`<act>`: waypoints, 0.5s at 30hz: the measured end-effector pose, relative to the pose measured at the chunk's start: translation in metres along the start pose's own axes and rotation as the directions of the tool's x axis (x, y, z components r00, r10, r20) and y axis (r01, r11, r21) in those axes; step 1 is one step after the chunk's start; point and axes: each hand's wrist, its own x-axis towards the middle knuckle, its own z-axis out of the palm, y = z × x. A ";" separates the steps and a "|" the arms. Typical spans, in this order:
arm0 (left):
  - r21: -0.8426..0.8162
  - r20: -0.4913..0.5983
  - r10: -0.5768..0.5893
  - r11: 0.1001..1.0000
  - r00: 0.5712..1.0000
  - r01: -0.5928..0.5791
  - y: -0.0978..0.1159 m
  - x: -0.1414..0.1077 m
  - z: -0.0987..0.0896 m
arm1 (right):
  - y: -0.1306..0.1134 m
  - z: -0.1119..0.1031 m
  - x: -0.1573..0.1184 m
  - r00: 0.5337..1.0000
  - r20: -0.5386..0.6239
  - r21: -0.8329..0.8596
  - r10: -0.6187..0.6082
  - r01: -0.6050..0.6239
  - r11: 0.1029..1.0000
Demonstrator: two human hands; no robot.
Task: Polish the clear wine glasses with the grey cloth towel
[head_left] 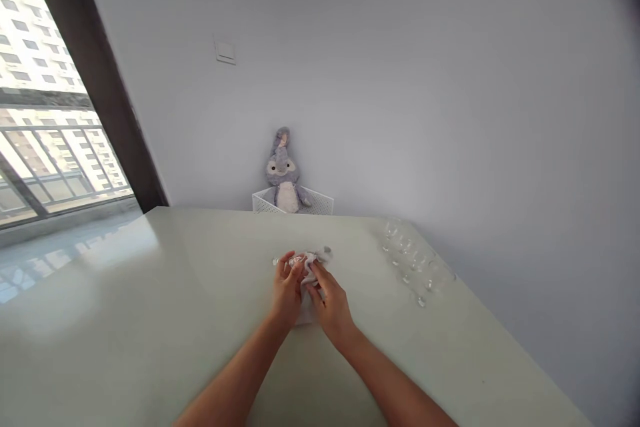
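Observation:
Both my hands meet over the middle of the pale table. My left hand (288,290) is closed around a small clear glass (276,261), whose end sticks out to the left of the fingers. A white cloth (306,313) is bunched between the hands and hangs down toward the tabletop. My right hand (331,303) pinches the cloth against the glass from the right. Part of the cloth with a grey patch shows just beyond the fingertips. The fingers hide most of the glass.
Several clear glasses (407,253) stand or lie grouped near the right edge of the table (200,293). Behind the far edge, a grey plush rabbit (286,180) sits in a white basket (323,203) against the wall. A window is at the left.

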 end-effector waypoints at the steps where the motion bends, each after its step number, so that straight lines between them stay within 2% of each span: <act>1: 0.009 0.006 -0.011 1.000 1.000 0.011 -0.001 0.000 -0.001 | 0.004 -0.001 0.002 1.000 0.018 -0.020 -0.008 0.009 1.000; 3: 0.042 0.038 -0.022 0.999 0.999 0.021 -0.001 0.001 -0.003 | 0.010 -0.006 0.007 0.994 0.106 0.033 0.036 -0.040 0.999; 5: 0.077 0.095 -0.043 0.996 0.995 0.036 0.000 0.003 -0.005 | 0.014 -0.012 0.013 0.969 0.217 0.173 0.122 -0.161 0.972; 9: 0.115 0.256 -0.103 0.990 0.961 0.076 0.005 0.003 -0.007 | 0.019 -0.022 0.017 0.914 0.331 0.516 0.233 -0.383 0.766; 11: 0.127 0.289 -0.115 0.989 0.951 0.080 0.006 0.004 -0.008 | 0.020 -0.025 0.015 0.897 0.368 0.571 0.246 -0.427 0.701; 13: 0.112 0.266 -0.098 0.991 0.959 0.070 0.005 0.005 -0.009 | 0.018 -0.029 0.012 0.900 0.342 0.511 0.269 -0.419 0.751; 15: 0.042 0.219 -0.065 0.997 0.974 0.058 0.004 0.009 -0.012 | 0.014 -0.036 0.011 0.933 0.206 0.413 0.294 -0.355 0.839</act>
